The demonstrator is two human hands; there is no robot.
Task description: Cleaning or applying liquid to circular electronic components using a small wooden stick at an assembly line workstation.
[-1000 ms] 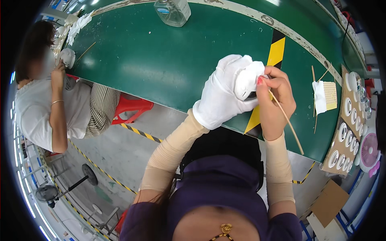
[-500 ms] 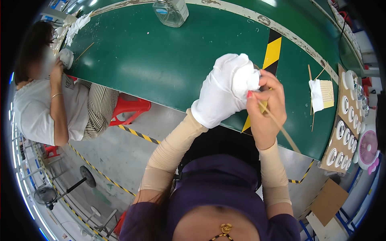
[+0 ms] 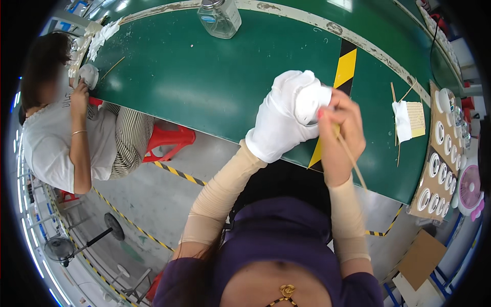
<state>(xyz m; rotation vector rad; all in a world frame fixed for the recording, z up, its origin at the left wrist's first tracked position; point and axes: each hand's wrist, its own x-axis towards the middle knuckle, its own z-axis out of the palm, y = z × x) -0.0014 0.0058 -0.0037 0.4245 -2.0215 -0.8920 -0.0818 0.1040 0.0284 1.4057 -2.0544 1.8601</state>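
Note:
My left hand [image 3: 279,115], inside a white cloth glove, is closed around a small round white part [image 3: 307,104] above the near edge of the green table. The part's flat face is tipped up toward me, with a greyish rim along its lower side. Beside it, my bare right hand [image 3: 343,135] pinches a thin wooden stick [image 3: 353,161]. The stick's long end slants down toward my right wrist. My right fingertips are at the part's right side; whether they touch it is blurred, and the stick's upper tip is hidden.
A glass jar with a metal lid [image 3: 221,21] stands at the far side. To the right lie a white cloth [image 3: 402,123], a yellow dotted pad [image 3: 417,118] and several sticks. Beyond is a cardboard tray [image 3: 417,202] of white rings. A co-worker [image 3: 66,138] sits at left.
My right hand has shifted slightly, and the stick's lower end has swung left to a steeper slant. The round part's face shows more fully. The co-worker's hand is lower.

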